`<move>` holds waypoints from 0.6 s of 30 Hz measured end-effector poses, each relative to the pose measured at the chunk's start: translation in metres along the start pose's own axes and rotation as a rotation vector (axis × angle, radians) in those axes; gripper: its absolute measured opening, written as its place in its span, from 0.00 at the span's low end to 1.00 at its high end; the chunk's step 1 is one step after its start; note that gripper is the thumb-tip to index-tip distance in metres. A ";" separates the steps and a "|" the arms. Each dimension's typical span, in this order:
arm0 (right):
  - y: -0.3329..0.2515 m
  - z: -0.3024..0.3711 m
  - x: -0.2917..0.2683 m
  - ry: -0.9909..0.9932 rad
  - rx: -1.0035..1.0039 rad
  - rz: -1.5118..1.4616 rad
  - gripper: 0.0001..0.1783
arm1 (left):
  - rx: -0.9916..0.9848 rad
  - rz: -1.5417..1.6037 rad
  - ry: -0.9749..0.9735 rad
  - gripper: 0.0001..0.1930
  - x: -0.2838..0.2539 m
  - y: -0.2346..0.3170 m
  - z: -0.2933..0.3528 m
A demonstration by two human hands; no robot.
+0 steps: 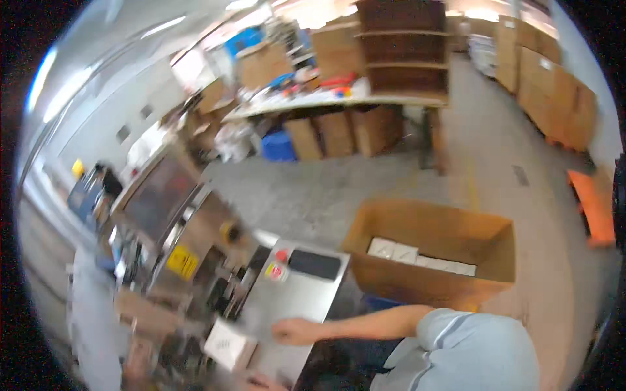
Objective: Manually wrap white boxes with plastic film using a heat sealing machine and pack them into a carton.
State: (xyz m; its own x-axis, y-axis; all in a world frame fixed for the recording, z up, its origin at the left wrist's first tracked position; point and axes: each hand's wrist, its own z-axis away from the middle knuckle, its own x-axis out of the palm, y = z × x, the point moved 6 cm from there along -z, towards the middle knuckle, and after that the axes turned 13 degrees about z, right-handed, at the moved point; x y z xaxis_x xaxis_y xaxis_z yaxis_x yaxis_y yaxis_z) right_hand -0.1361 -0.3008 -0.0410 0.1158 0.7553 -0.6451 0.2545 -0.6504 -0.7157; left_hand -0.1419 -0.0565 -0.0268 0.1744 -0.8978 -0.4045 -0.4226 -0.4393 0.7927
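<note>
A small white box (228,345) with faint print on top sits tilted at the left edge of the metal worktop (277,306), beside the machine. My right hand (295,331) is above the worktop, a short way right of the box. Its fingers look curled, but blur hides whether anything is in them. Only part of my left hand (262,382) shows at the lower edge, close to the box's near side. Whether it touches the box is unclear.
The machine (225,238) with a yellow label stands left of the worktop. A black pad (316,264) and a red button (282,255) are at its far end. An open carton (430,225) to the right holds several white boxes (417,259). Further off stands a cluttered table (404,100).
</note>
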 end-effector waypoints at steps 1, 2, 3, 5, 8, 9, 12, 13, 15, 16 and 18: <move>0.029 -0.004 0.010 -0.001 0.033 -0.007 0.16 | -0.137 -0.071 -0.027 0.28 0.010 0.005 -0.005; 0.006 -0.007 -0.013 0.069 -0.033 0.056 0.19 | -0.074 -0.219 0.000 0.29 0.002 -0.016 -0.011; -0.007 -0.011 -0.025 0.094 0.026 -0.010 0.23 | -0.169 0.013 0.056 0.29 0.002 -0.003 -0.018; -0.020 -0.025 -0.043 -0.078 0.194 -0.086 0.34 | -0.308 0.125 0.030 0.33 0.000 0.002 -0.035; -0.003 -0.048 -0.025 0.063 0.151 -0.099 0.42 | -0.366 0.335 0.104 0.33 0.008 -0.002 -0.072; -0.009 -0.062 -0.017 0.043 0.173 -0.205 0.44 | -0.354 0.309 0.102 0.34 0.001 -0.010 -0.084; -0.028 -0.081 0.011 0.018 0.170 -0.349 0.46 | -0.467 0.594 0.060 0.33 -0.001 -0.028 -0.093; -0.033 -0.078 0.015 -0.081 0.233 -0.395 0.42 | -0.484 0.596 0.066 0.33 0.004 -0.030 -0.093; -0.042 -0.070 0.018 -0.182 0.297 -0.435 0.38 | -0.538 0.635 0.184 0.27 0.008 -0.028 -0.086; -0.047 -0.062 0.017 -0.188 0.260 -0.566 0.39 | -0.538 0.639 0.186 0.27 0.009 -0.017 -0.082; -0.049 -0.039 0.008 -0.193 0.274 -0.685 0.38 | -0.565 0.755 0.163 0.23 0.006 0.002 -0.067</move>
State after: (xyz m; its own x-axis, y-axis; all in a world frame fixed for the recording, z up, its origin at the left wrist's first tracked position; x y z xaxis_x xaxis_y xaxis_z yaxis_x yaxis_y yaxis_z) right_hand -0.1105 -0.2603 -0.0008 -0.1586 0.9860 -0.0507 -0.0415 -0.0580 -0.9975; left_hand -0.0816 -0.0645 0.0029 0.1714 -0.9252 0.3386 0.0100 0.3453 0.9384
